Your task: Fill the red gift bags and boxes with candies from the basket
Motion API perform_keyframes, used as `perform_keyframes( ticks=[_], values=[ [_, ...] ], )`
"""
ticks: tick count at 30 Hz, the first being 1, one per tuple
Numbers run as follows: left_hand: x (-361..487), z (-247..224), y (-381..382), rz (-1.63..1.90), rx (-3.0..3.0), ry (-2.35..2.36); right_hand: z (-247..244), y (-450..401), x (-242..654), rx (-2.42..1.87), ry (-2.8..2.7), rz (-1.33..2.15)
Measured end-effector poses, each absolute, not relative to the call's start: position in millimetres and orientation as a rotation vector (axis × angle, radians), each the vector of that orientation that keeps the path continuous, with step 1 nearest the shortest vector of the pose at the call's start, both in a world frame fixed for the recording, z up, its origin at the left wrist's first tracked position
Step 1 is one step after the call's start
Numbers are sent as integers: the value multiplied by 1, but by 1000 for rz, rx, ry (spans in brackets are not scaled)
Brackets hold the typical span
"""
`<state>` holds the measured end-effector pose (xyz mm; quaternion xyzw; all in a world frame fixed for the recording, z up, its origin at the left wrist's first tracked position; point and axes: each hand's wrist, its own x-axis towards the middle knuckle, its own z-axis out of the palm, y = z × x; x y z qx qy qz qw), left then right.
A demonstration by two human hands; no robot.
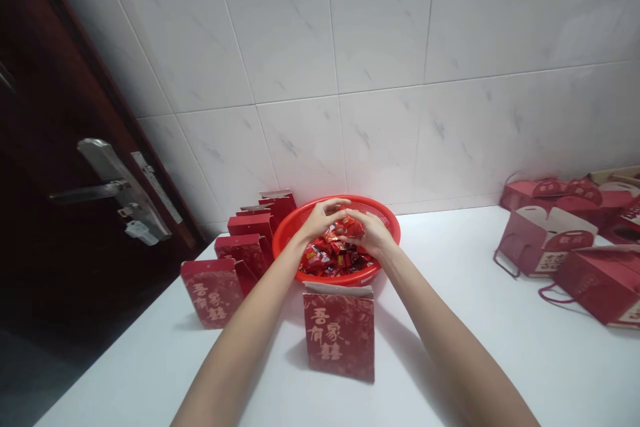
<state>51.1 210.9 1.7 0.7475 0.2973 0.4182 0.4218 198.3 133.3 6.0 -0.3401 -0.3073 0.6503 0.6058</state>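
Note:
Both my hands are over a red plastic basket (286,232) piled with red-wrapped candies (320,257). My right hand (375,233) curls round red candy packets (353,227), with its thumb below them. Close beside it, my left hand (320,219) has bent fingers, apart from its thumb, and I see nothing held in it. The fingertips of the two hands nearly meet. In front of the basket, between my forearms, a dark red paper box (340,333) with pale characters stands upright, its top flap raised. What lies inside that box is hidden.
Several similar red boxes (213,297) stand in a row left of the basket. Handled red gift boxes (543,243) with cords are grouped at the right of the white table (450,280). Behind rises a tiled wall (380,140); a dark door with a metal handle (90,192) is at left.

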Motion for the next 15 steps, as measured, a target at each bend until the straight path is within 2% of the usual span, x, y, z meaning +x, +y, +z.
perform_keyframes(
  ticks=[5,9,15],
  values=[
    [55,2,213,1121,1946,799,-2,134,199,-780,-631,1475],
    [48,-5,228,1176,1953,1139,-1,138,201,-769,-525,1436],
    [36,-29,231,699,2082,1355,2,138,205,-733,-434,1452]
  ],
)
